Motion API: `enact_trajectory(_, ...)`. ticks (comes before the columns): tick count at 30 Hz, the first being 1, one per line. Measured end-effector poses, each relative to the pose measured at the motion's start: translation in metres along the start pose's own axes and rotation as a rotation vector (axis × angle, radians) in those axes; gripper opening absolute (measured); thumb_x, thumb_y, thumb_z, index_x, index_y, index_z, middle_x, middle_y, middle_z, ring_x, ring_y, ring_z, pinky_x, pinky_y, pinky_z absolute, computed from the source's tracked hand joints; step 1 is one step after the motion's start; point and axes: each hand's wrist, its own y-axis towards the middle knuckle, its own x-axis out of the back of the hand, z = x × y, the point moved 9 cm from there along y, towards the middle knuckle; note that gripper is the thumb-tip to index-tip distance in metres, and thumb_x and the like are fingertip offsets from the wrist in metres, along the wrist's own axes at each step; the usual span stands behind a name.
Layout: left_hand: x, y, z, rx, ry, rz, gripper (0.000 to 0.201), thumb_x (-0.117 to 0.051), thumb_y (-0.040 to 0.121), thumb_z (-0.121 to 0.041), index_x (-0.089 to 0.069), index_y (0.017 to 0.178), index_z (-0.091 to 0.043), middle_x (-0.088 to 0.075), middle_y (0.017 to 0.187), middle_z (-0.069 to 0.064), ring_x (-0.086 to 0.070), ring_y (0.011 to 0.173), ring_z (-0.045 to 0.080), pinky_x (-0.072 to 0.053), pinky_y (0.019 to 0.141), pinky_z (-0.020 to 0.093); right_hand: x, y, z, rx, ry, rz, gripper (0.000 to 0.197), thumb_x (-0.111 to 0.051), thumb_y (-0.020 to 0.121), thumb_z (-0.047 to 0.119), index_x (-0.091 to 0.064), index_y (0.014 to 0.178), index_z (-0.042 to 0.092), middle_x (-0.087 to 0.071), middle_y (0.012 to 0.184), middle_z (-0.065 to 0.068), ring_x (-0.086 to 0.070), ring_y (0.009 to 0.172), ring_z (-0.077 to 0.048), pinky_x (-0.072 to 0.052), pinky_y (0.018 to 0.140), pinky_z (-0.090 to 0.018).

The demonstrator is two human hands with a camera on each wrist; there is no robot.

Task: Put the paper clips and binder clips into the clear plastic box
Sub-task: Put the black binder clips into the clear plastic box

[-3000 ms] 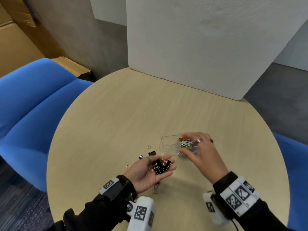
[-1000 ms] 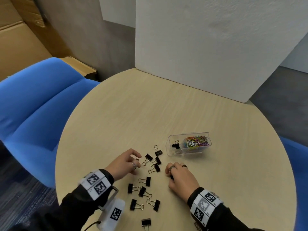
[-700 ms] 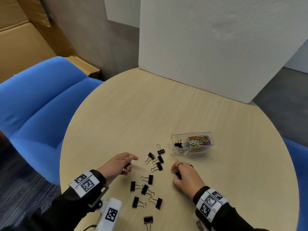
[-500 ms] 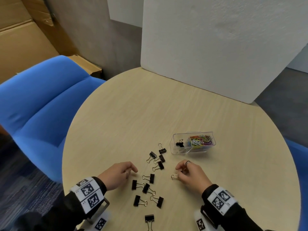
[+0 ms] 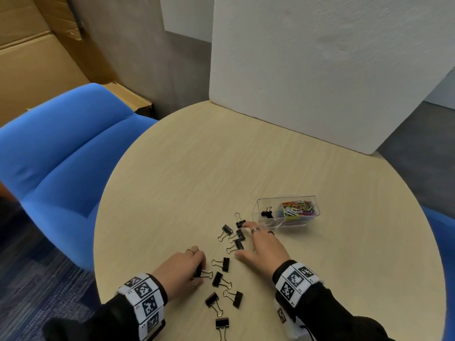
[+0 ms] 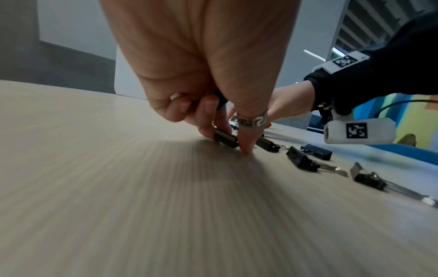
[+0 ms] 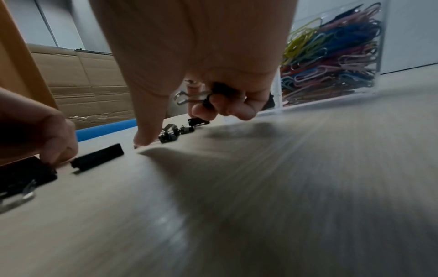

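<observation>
A: Both hands are down on the round wooden surface (image 5: 197,173). The left hand (image 5: 181,271) has its fingers (image 6: 213,123) curled over one black binder clip (image 6: 225,139), thumb and fingertips pinching its body right against the wood.

B: And the right hand (image 5: 264,247)?

A: From above it looks spread flat, index fingertip touching the farthest binder clip (image 5: 240,222) of the scatter. But the right wrist view shows the smaller fingers (image 7: 227,106) folded in, holding a binder clip in the palm (image 7: 208,95), its wire handles poking out toward the thumb.

B: Where are the loose ones?

A: Three clips (image 5: 235,236) lie just beside the right index finger, on its thumb side. One more (image 5: 222,263) sits between the two hands. Four others (image 5: 225,295) lie near the left thumb and toward the wrists.

B: The box?

A: The clear plastic box (image 5: 286,223) stands just past the right fingertips, close but not touching as far as I can tell. Inside, a heap of coloured paper clips (image 5: 299,207) fills the far part, and a single black binder clip (image 5: 266,213) sits in the end nearer the fingers.
</observation>
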Motion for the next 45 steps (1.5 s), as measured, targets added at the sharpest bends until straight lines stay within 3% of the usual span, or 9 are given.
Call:
enact_trajectory(5,0.014,-0.002,0.008,0.045,-0.249,-0.043,0.029,-0.051,0.093,-0.03,-0.046,0.12,-0.022,-0.053,0.112,-0.004,-0.054,0.097,0.011,-0.041,0.08,0.014,-0.009,0.006,0.006,0.027,-0.081,0.074,0.067,-0.063,0.077,0.05,-0.03,0.134,0.034,-0.045,0.132,0.0,-0.046,0.119,-0.02,-0.041,0.098,-0.034)
enact_trajectory(9,0.023,0.001,0.021,0.198,-1.04,-0.044,0.027,-0.033,0.1,-0.018,-0.059,0.098,-0.012,-0.046,0.074,-0.004,-0.037,0.054,0.005,-0.03,0.049,0.015,-0.008,0.009,0.003,0.023,-0.01,0.076,0.056,-0.066,0.075,0.049,-0.04,0.12,0.031,-0.051,0.125,0.005,-0.052,0.11,-0.015,-0.044,0.09,-0.03)
enact_trajectory(13,0.018,0.005,0.01,0.299,-1.506,0.054,0.033,-0.032,0.096,-0.02,-0.056,0.078,-0.007,-0.043,0.063,0.001,-0.035,0.045,0.01,-0.025,0.041,0.019,-0.007,0.011,0.001,0.01,-0.059,0.079,0.046,-0.065,0.069,0.053,-0.042,0.102,0.031,-0.057,0.097,0.009,-0.053,0.086,-0.011,-0.046,0.073,-0.026)
enact_trajectory(19,0.012,0.014,-0.008,0.338,-1.685,0.111,0.031,-0.043,0.094,-0.027,-0.049,0.068,-0.011,-0.049,0.064,0.005,-0.044,0.047,0.014,-0.028,0.038,0.019,-0.009,0.01,0.004,0.042,-0.254,0.159,0.034,-0.055,0.071,0.053,-0.042,0.087,0.026,-0.056,0.085,0.002,-0.052,0.078,-0.019,-0.042,0.065,-0.028)
enact_trajectory(24,0.007,0.019,-0.011,0.375,-1.849,0.068,0.028,-0.04,0.096,-0.023,-0.057,0.081,-0.007,-0.052,0.061,0.006,-0.049,0.043,0.014,-0.042,0.036,0.018,-0.009,0.005,0.004,0.047,-0.286,0.159,0.029,-0.045,0.087,0.042,-0.052,0.101,0.017,-0.062,0.098,-0.007,-0.057,0.09,-0.025,-0.043,0.068,-0.03)
enact_trajectory(29,0.007,0.024,-0.015,0.387,-1.938,0.044,0.031,-0.033,0.097,-0.009,-0.059,0.112,0.0,-0.061,0.073,0.014,-0.061,0.057,0.021,-0.059,0.053,0.029,-0.003,-0.004,0.011,0.107,-0.246,0.147,0.023,-0.037,0.094,0.035,-0.045,0.103,0.016,-0.063,0.098,-0.01,-0.059,0.091,-0.029,-0.036,0.065,-0.03)
enact_trajectory(35,0.001,0.028,-0.027,0.448,-2.024,0.122,0.045,-0.04,0.096,-0.038,-0.062,0.101,0.001,-0.066,0.085,0.018,-0.065,0.076,0.031,-0.057,0.073,0.042,0.03,-0.029,0.069,0.382,-0.163,0.006,0.024,-0.038,0.094,0.042,-0.045,0.1,0.02,-0.051,0.076,0.012,-0.05,0.079,-0.016,-0.036,0.059,-0.016)
enact_trajectory(39,0.005,0.028,-0.047,0.458,-2.122,0.182,0.046,-0.042,0.095,-0.029,-0.069,0.074,0.001,-0.063,0.065,0.016,-0.063,0.05,0.027,-0.057,0.049,0.033,0.03,-0.027,0.089,0.424,-0.401,-0.026,0.039,-0.039,0.094,0.041,-0.047,0.123,0.016,-0.056,0.12,-0.005,-0.051,0.106,-0.027,-0.04,0.086,-0.038)
enact_trajectory(45,0.013,0.028,-0.064,0.4,-2.204,0.3,0.043,-0.041,0.093,-0.023,-0.064,0.064,0.0,-0.063,0.059,0.014,-0.059,0.04,0.024,-0.051,0.039,0.025,0.044,-0.023,0.087,0.36,-0.168,-0.083,0.042,-0.06,0.081,0.044,-0.052,0.11,0.015,-0.054,0.114,-0.003,-0.047,0.108,-0.02,-0.038,0.09,-0.031)
